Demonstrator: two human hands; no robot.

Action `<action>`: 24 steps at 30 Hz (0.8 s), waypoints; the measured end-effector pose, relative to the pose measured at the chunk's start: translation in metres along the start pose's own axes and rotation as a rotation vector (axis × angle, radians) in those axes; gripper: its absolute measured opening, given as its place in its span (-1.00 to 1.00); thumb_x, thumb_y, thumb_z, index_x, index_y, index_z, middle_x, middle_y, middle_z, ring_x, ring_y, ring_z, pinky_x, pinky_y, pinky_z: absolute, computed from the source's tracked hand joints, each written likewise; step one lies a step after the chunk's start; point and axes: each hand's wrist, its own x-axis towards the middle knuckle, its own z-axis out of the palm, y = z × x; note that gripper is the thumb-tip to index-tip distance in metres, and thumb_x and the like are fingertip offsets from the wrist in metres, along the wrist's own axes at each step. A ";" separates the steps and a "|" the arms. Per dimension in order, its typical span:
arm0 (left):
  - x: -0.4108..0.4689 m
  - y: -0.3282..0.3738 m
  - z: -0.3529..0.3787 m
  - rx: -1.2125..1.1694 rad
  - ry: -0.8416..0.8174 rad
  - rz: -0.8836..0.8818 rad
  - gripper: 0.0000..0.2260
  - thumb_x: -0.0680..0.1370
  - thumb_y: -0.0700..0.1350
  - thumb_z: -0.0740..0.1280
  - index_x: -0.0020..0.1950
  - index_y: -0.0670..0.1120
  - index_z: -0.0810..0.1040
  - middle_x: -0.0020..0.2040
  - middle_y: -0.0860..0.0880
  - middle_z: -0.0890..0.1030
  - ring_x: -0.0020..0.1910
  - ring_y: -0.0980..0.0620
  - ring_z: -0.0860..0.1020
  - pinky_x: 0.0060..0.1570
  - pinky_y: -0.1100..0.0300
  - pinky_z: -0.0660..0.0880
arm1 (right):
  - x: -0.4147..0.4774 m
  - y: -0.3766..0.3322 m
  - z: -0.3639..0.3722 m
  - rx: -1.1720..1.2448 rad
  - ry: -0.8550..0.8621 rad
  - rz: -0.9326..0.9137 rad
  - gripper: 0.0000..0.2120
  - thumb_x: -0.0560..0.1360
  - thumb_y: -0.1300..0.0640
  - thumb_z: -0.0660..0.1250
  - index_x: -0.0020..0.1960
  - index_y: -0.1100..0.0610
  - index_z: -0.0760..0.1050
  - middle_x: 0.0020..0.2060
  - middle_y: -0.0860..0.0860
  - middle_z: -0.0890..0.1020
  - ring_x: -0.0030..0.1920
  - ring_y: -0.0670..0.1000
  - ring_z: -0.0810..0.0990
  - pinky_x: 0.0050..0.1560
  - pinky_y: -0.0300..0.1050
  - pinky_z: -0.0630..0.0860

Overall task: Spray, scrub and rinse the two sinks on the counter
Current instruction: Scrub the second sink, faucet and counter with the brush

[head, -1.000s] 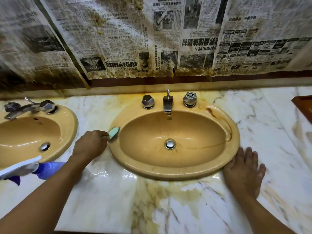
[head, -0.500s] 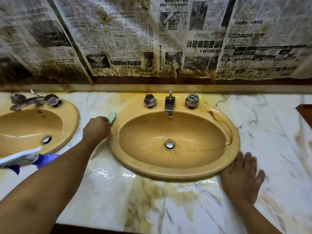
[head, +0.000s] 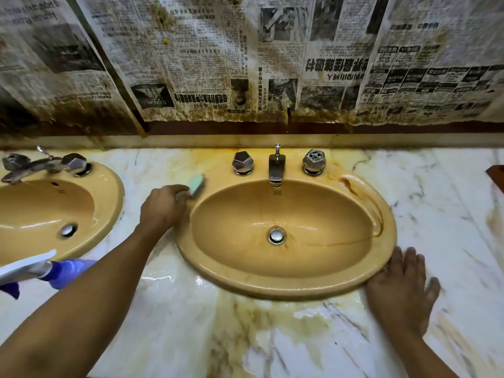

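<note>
Two tan oval sinks are set in a marble counter. The right sink (head: 286, 287) fills the middle of the view, with a brown stain streak on its right rim. The left sink (head: 109, 197) is cut off by the left edge. My left hand (head: 163, 208) grips a pale green scrubber (head: 197, 183) and holds it against the upper-left rim of the right sink. My right hand (head: 401, 290) lies flat with spread fingers on the counter, touching the sink's lower-right rim. A blue spray bottle (head: 51, 270) with a white trigger lies on the counter at the left.
The marble counter (head: 218, 331) is wet and stained yellow-brown in front of the right sink. Chrome tap and two faceted knobs (head: 276, 167) stand behind the right sink. Stained newspaper (head: 245, 64) covers the wall. A wooden edge (head: 495, 175) juts in at far right.
My left hand has slid the scrubber up along the sink's left rim, from its mid-left part toward the back. My right hand has stayed at the lower-right rim.
</note>
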 end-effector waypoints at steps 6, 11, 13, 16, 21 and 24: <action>-0.042 -0.018 -0.006 0.198 -0.010 -0.012 -0.73 0.63 -0.04 0.25 0.24 0.17 0.66 0.06 -0.08 0.70 0.03 -0.22 0.62 -0.17 0.08 0.44 | 0.000 0.000 0.000 0.015 0.022 -0.022 -0.32 0.53 -0.05 -0.14 0.56 0.16 0.33 0.59 0.16 0.28 0.62 0.12 0.15 0.54 0.29 0.04; -0.079 -0.035 -0.016 0.170 -0.049 -0.025 -0.76 0.66 0.00 0.27 0.25 0.19 0.66 0.10 -0.05 0.71 0.11 -0.21 0.61 -0.11 0.04 0.49 | -0.001 0.001 0.000 0.047 0.056 -0.038 -0.35 0.53 -0.03 -0.11 0.52 0.19 0.35 0.56 0.19 0.31 0.60 0.16 0.18 0.52 0.34 0.08; -0.090 -0.035 -0.018 0.137 -0.042 -0.049 -0.75 0.66 0.03 0.27 0.28 0.20 0.65 0.15 -0.04 0.71 0.16 -0.21 0.60 -0.07 0.02 0.49 | -0.001 0.002 0.001 0.060 0.059 -0.044 -0.35 0.53 -0.02 -0.11 0.51 0.20 0.35 0.56 0.20 0.32 0.60 0.17 0.19 0.51 0.35 0.09; -0.111 -0.019 -0.013 0.175 -0.134 0.034 -0.73 0.67 0.11 0.24 0.34 0.27 0.60 0.18 0.00 0.69 0.17 -0.13 0.61 0.01 0.05 0.51 | -0.002 0.003 0.002 0.070 0.072 -0.058 -0.35 0.53 -0.02 -0.10 0.51 0.22 0.36 0.55 0.22 0.33 0.59 0.18 0.20 0.51 0.36 0.09; -0.108 -0.024 -0.023 0.204 -0.053 -0.007 -0.72 0.67 0.04 0.24 0.33 0.20 0.62 0.13 -0.05 0.71 0.11 -0.17 0.62 -0.01 0.03 0.52 | -0.002 0.004 0.001 0.086 0.063 -0.066 -0.36 0.52 -0.01 -0.08 0.50 0.21 0.35 0.55 0.21 0.32 0.59 0.17 0.18 0.51 0.37 0.08; -0.118 -0.028 -0.021 0.200 -0.158 0.045 -0.73 0.67 0.11 0.25 0.34 0.27 0.59 0.15 -0.03 0.70 0.12 -0.14 0.62 -0.06 0.05 0.49 | -0.001 0.005 0.002 0.086 0.066 -0.067 -0.36 0.52 -0.02 -0.08 0.51 0.21 0.35 0.55 0.21 0.31 0.59 0.17 0.18 0.51 0.37 0.07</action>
